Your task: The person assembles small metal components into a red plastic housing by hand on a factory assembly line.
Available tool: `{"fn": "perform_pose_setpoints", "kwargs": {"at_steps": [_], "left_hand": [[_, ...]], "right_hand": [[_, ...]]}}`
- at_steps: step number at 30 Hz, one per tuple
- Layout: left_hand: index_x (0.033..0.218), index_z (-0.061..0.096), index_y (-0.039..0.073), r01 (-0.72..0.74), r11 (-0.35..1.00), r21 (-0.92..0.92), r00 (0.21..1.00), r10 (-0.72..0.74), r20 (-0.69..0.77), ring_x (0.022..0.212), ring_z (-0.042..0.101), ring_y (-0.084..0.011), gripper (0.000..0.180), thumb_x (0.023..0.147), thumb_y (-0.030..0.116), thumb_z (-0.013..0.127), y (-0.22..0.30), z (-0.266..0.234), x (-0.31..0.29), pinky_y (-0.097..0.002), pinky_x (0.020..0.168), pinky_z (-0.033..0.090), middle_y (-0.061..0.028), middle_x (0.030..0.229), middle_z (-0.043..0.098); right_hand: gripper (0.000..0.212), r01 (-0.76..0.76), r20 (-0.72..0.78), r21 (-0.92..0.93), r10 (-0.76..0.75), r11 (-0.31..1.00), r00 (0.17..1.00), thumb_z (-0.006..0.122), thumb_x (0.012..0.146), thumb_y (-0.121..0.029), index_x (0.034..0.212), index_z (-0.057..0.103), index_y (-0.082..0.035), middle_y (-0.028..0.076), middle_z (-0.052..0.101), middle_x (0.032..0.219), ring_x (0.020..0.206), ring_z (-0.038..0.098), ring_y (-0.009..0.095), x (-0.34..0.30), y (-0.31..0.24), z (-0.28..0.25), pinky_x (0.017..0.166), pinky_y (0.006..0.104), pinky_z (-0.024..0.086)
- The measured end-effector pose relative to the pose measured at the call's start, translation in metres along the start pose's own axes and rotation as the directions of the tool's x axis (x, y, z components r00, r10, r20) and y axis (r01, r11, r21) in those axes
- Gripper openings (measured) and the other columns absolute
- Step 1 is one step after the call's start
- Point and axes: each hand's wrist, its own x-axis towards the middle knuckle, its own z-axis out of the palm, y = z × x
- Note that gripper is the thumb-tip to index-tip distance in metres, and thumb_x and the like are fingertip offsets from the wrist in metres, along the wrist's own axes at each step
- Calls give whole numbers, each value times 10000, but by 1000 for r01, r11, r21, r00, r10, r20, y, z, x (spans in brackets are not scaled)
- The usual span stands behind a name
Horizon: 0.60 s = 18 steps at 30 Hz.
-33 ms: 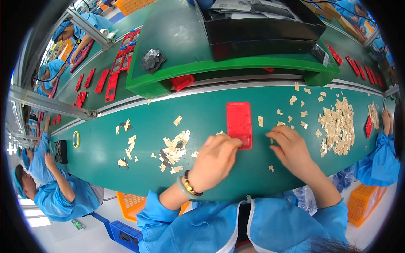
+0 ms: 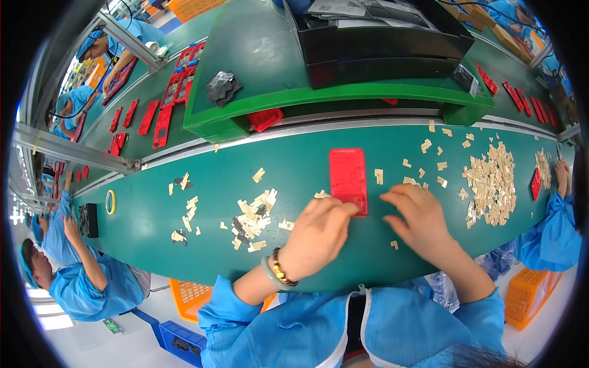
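Observation:
A red rectangular plastic tray point(image 2: 348, 168) with shallow moulded recesses lies on the green bench top in front of me. Over its near end is my left hand point(image 2: 319, 232), fingers drawn together and fingertips at the tray. Whatever they pinch is hidden. To the right of the tray, my right hand point(image 2: 420, 216) hovers with thumb and forefinger apart and nothing visible between them. Just beyond it lies a small beige notched piece point(image 2: 378, 176). A loose pile of beige and dark pieces point(image 2: 253, 218) spreads left of my left hand.
A large heap of beige pieces point(image 2: 491, 184) lies at the right. Behind the bench stands a green-edged shelf point(image 2: 257, 58) carrying a black box point(image 2: 386, 55). A tape roll point(image 2: 110, 202) is at far left. Co-workers sit at both sides; orange crates point(image 2: 189, 297) stand below.
My right hand has moved slightly left, and its thumb and forefinger have spread wider. My left hand has shifted a little at the tray's near end.

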Motion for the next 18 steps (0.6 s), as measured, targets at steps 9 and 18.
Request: {"fn": "perform_pose_setpoints", "kwargs": {"at_steps": [9,18], "left_hand": [[1136,526,24,498,413,-763,811,-532,241,1117,598,-350,288,858,-48,554,-2,-5,9,-398,941,462,-150,1148,654],[1118,624,-17,-30,955,294,989,-15,150,1201,509,-352,400,786,188,710,-32,40,5,-452,1053,400,-200,1238,555]], "right_hand": [[223,335,-151,-136,-354,932,923,739,684,-141,864,646,-48,53,607,939,881,606,220,32,-13,17,702,343,457],[127,-568,353,709,487,418,799,646,923,-105,890,671,15,8,626,667,564,537,35,61,54,58,484,199,405]]}}
